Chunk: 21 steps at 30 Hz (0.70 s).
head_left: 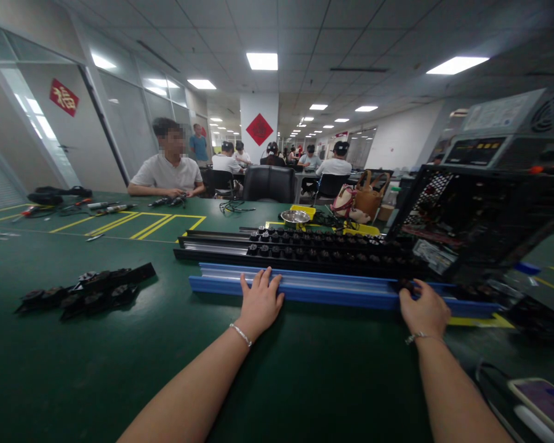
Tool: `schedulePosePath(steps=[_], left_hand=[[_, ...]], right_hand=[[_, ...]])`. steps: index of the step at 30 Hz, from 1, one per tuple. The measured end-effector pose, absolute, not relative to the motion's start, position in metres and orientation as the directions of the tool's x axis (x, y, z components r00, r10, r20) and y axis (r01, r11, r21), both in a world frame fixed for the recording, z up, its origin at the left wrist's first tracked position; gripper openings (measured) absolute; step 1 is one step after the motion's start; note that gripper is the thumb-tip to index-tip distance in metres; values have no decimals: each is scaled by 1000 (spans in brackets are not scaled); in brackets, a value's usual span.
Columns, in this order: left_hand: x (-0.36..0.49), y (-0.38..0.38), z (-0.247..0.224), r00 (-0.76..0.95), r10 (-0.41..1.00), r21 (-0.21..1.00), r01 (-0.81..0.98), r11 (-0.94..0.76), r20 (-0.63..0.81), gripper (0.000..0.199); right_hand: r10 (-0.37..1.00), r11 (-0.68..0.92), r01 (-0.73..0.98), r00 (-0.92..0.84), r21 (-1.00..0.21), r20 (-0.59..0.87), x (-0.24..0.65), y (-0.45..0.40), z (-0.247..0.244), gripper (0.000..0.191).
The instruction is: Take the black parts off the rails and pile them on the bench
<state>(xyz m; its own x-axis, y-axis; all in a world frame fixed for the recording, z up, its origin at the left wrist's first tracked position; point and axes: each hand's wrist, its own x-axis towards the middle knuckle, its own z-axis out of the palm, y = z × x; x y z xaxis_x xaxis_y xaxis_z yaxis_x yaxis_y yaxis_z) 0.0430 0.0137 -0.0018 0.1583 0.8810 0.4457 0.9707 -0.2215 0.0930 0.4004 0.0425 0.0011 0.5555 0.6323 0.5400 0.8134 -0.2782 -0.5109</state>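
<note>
In the head view, the blue rail [341, 295] is lying on the green bench [314, 381] at six o'clock. The left hand [261, 300] is resting over it, fingers spreading, its grip released. At four o'clock the right hand [423, 309] is touching a small black part [402, 285] in the rail; whether its grip is clenching the part, I cannot tell. Black rails [221, 256] are lying just beyond, toward twelve; loose dark pieces [92, 300] are sitting toward nine.

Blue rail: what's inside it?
A dark part shows in the blue rail at the right hand, which partly covers it. Pale inner floor shows between the hands; the left hand hides a short stretch. Right end: too dim.
</note>
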Motion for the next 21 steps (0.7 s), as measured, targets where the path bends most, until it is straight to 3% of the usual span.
schedulePosePath(steps=[21], left_hand=[[43,13,-3,158,874,96,970,-225,461,42]], right_hand=[[705,-212,811,513,-545,489,402,47,0,39]])
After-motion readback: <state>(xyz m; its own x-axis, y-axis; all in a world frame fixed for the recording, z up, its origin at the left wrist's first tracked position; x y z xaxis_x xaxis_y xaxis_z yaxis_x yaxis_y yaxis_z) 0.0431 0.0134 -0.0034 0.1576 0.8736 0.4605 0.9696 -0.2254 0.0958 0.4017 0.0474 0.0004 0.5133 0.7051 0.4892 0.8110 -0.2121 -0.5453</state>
